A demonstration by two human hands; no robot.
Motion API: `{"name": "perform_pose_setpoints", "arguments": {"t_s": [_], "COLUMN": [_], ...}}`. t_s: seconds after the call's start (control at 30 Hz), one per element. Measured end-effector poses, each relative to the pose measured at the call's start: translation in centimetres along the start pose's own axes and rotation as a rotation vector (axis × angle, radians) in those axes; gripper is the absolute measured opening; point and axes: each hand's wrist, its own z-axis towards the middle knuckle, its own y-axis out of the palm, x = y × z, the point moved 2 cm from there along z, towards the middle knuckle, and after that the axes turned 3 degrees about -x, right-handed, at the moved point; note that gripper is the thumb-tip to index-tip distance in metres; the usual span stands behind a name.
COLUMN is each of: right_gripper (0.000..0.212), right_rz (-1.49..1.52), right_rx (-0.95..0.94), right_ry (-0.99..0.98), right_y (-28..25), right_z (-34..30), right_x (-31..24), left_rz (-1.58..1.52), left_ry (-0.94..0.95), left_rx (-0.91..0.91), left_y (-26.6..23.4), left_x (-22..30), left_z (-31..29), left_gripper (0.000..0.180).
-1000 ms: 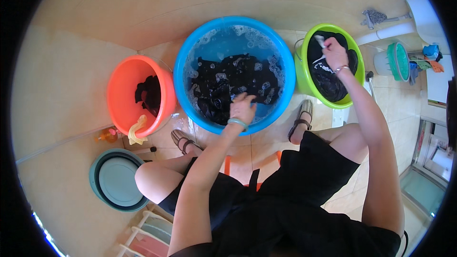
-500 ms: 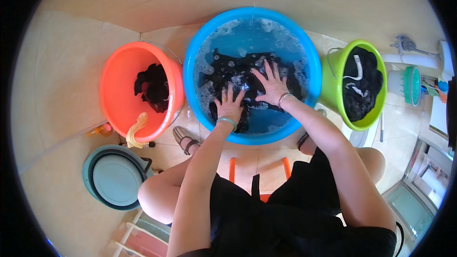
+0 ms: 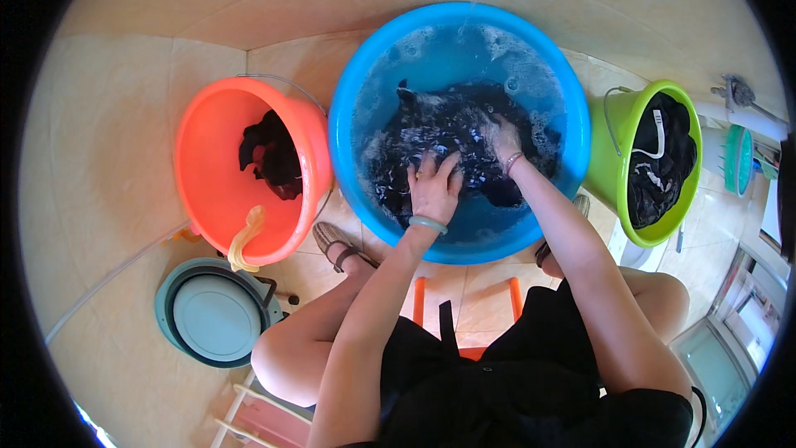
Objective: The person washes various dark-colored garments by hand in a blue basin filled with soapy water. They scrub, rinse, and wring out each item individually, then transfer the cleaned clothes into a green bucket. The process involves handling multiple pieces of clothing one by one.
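Note:
A wide blue basin [image 3: 342, 174] of sudsy water stands before me, with a soaked black garment [image 3: 456, 120] spread in it. My left hand [image 3: 434, 189], a pale bangle on its wrist, lies on the near part of the cloth with its fingers apart and bent. Farther right, my right hand [image 3: 502, 141] presses into the garment. Its fingers are partly under water and blurred, so their grip cannot be made out. Splashing water hides some of the cloth's outline.
An orange bucket [image 3: 199, 199] holding dark cloth, a pale rubber glove [image 3: 247, 239] over its rim, stands left. At the right is a green bucket [image 3: 618, 174] full of black clothes. A folded grey-blue basin [image 3: 217, 315] sits lower left. My sandalled feet flank the blue basin.
Both hands have shifted over the garment; the right one has sunk deeper into the water. The cloth has bunched and moved, and water splashes. The view has shifted slightly.

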Motion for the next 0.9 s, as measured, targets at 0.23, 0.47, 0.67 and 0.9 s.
{"name": "perform_pose_setpoints", "arguments": {"t_s": [0.23,0.47,0.67,0.9], "right_gripper": [0.048,0.035,0.026,0.018], "right_rz": [0.564,0.137,-0.369,-0.202], "right_rx": [-0.302,-0.528,-0.352,-0.006], "right_ry": [-0.269,-0.676,-1.094,-1.048], "right_y": [-0.7,-0.8,1.7,4.8], "right_z": [-13.6,-24.7,-28.2,-23.6], "right_x": [-9.6,-15.6,-15.2,-16.2], "left_rz": [-0.987,-1.966,-2.204,-2.309], "left_ry": [-0.522,-0.544,-0.384,-0.373], "left_rx": [0.43,-0.318,-0.415,-0.341], "left_y": [-0.9,-7.4,-4.9,-2.2], "left_x": [-0.4,3.7,3.1,0.6], "left_z": [0.8,2.9,2.1,-0.1], "left_gripper": [0.067,0.085,0.058,0.05]}}
